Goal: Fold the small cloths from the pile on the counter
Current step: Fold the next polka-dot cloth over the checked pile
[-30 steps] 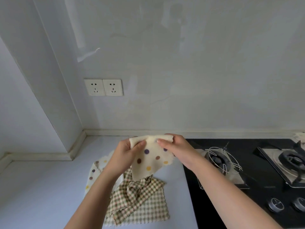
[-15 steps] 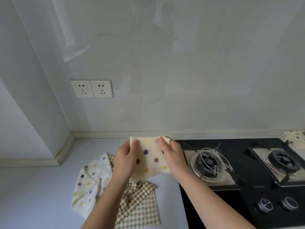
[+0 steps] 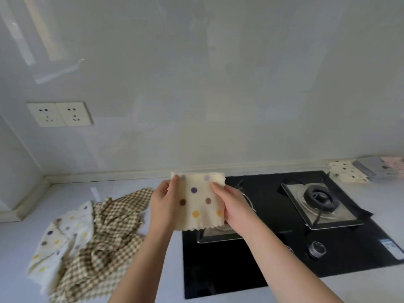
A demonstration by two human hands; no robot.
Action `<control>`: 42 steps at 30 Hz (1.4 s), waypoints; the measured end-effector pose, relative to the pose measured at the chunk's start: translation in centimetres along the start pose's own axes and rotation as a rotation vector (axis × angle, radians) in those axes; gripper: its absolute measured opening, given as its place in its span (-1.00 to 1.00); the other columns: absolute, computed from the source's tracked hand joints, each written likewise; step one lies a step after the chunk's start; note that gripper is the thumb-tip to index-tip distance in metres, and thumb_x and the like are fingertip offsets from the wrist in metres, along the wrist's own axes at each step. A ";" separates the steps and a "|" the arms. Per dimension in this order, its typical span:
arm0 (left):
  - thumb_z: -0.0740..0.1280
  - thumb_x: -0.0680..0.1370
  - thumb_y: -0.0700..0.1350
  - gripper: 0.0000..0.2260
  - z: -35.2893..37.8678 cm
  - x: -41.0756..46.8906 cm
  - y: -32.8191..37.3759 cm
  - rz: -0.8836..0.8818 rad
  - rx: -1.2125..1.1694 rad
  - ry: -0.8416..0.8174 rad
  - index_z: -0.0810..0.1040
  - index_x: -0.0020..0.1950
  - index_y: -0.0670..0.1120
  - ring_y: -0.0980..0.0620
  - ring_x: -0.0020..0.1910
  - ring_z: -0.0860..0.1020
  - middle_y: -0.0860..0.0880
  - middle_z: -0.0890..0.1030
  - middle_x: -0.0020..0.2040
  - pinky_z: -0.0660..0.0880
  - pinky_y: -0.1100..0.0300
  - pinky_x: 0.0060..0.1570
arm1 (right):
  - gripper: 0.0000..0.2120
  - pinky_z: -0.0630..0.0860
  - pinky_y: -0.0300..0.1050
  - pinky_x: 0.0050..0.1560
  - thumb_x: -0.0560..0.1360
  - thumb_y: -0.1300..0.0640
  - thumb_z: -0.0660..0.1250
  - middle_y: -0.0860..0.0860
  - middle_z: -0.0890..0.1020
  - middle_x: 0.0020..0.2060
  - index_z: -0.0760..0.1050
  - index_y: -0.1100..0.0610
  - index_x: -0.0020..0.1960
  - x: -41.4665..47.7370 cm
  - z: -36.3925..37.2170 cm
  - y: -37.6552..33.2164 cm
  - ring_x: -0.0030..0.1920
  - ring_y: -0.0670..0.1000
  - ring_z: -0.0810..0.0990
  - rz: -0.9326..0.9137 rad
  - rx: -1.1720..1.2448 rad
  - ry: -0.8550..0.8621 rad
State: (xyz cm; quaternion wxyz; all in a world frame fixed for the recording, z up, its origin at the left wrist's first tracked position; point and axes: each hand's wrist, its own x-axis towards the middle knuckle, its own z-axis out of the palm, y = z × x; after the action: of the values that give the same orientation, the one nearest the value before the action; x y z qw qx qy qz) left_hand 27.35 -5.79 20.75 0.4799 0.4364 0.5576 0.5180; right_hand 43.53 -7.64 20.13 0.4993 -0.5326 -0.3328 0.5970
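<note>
A folded cream cloth with coloured dots [image 3: 197, 201] hangs in the air above the counter's edge and the stove's left side. My left hand [image 3: 162, 205] grips its left edge and my right hand [image 3: 232, 206] grips its right edge, thumbs on the front. Down at the left, the pile [image 3: 96, 243] lies on the white counter: a brown checked cloth crumpled on top, and another dotted cream cloth [image 3: 59, 239] at its left side.
A black gas stove [image 3: 284, 259] with two burners fills the counter's right half. Several folded cloths [image 3: 349, 174] lie stacked beyond it at the far right. Two wall sockets [image 3: 60, 114] sit on the left wall. The counter [image 3: 26, 232] runs into a corner.
Both hands have carried the dotted cloth rightward, off the pile and toward the stove. The view has swung right, and the folded stack at the far right has come into sight.
</note>
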 end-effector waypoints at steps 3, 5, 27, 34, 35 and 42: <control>0.26 0.59 -0.01 -0.78 6.4 -4.0 -0.6 -0.041 0.044 -0.108 0.58 -0.11 -0.12 -0.03 -0.26 0.59 -0.11 0.63 -0.21 0.53 0.05 -0.26 | -0.74 0.58 0.21 0.12 0.60 0.02 0.29 0.13 0.70 0.01 0.58 0.17 0.16 -2.4 -7.1 -1.2 0.03 0.15 0.69 -0.014 -0.013 0.104; 0.24 0.59 -0.05 -0.79 10.7 -6.4 -1.1 -0.004 0.125 -0.104 0.54 -0.17 -0.12 0.00 -0.31 0.53 -0.03 0.58 -0.29 0.46 0.11 -0.31 | -0.75 0.58 0.21 0.12 0.60 0.01 0.26 0.13 0.70 0.01 0.59 0.15 0.12 -3.9 -11.6 -1.7 0.02 0.14 0.69 -0.012 -0.075 0.154; 0.16 0.63 -0.05 -0.78 53.0 -10.9 -5.2 0.036 0.245 -0.379 0.50 -0.09 -0.12 0.04 -0.25 0.50 -0.02 0.57 -0.23 0.42 0.19 -0.25 | -0.82 0.65 0.02 -0.02 0.57 0.04 0.31 0.05 0.71 -0.09 0.58 0.11 0.07 -3.2 -51.9 -8.3 -0.07 0.09 0.70 0.070 -0.161 0.490; 0.17 0.63 -0.01 -0.77 65.8 -9.1 -6.6 -0.125 0.259 -0.472 0.49 -0.10 -0.11 -0.05 -0.20 0.57 -0.03 0.59 -0.19 0.57 -0.05 -0.15 | -0.68 0.44 -0.12 -0.23 0.58 -0.05 0.24 0.16 0.59 -0.23 0.55 0.20 -0.07 2.2 -63.3 -10.1 -0.26 0.05 0.52 0.034 -0.266 0.670; 0.15 0.64 -0.02 -0.76 67.3 -8.7 -6.9 -0.139 0.259 -0.455 0.47 -0.15 -0.09 -0.01 -0.24 0.54 -0.01 0.56 -0.23 0.54 0.02 -0.21 | -0.68 0.45 -0.07 -0.21 0.57 -0.04 0.24 0.20 0.60 -0.21 0.53 0.23 -0.10 3.3 -64.5 -9.9 -0.23 0.08 0.53 0.011 -0.284 0.694; 0.07 0.66 -0.05 -0.78 76.9 -4.2 -10.6 -0.188 0.505 -0.261 0.41 -0.04 -0.13 0.10 -0.31 0.42 -0.02 0.48 -0.20 0.29 0.23 -0.41 | -0.70 0.29 -0.05 -0.31 0.61 0.08 0.16 0.04 0.43 -0.34 0.33 0.18 -0.26 12.2 -71.2 -9.3 -0.26 0.06 0.41 -0.012 -0.586 0.666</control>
State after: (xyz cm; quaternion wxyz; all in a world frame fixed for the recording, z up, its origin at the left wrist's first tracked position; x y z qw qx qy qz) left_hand 104.02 1.46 10.28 0.4695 0.5514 0.6404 0.2558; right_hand 115.49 -3.02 10.07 0.4108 -0.8129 -0.3120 0.2704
